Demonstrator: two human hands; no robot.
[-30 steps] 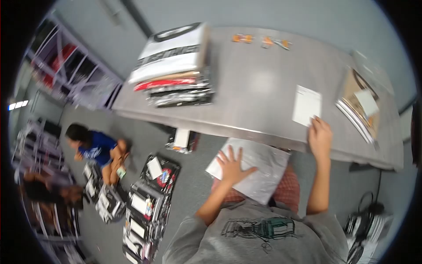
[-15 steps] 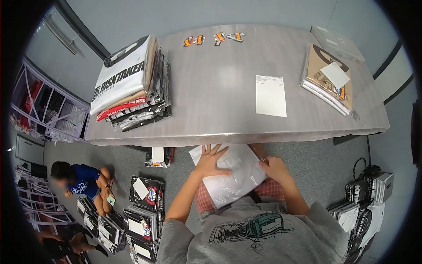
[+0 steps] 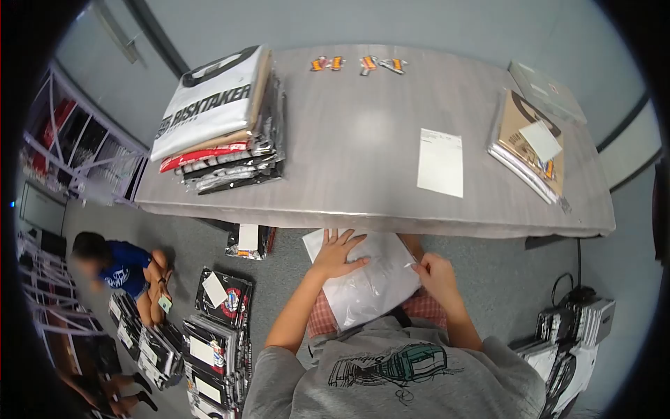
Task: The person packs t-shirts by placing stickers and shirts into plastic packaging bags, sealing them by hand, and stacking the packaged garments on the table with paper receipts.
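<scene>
A white garment in clear plastic (image 3: 373,283) lies across the person's lap, below the table's front edge. My left hand (image 3: 338,254) rests flat on its upper left part, fingers spread. At its right edge my right hand (image 3: 436,274) pinches a bit of the clear plastic. On the table above lies a white paper slip (image 3: 440,163) with small print at its top; neither hand touches it.
The grey table (image 3: 335,153) bears a tall shirt stack (image 3: 209,112) at left, several small stickers or tags (image 3: 368,65) at the back, and a tan shirt pile (image 3: 520,133) at right. Bagged stacks (image 3: 213,349) and a seated person (image 3: 125,269) are on the floor at left.
My right hand has come off the paper slip on the table and down to the plastic's right edge. My left hand stays on the package. The camera view has shifted.
</scene>
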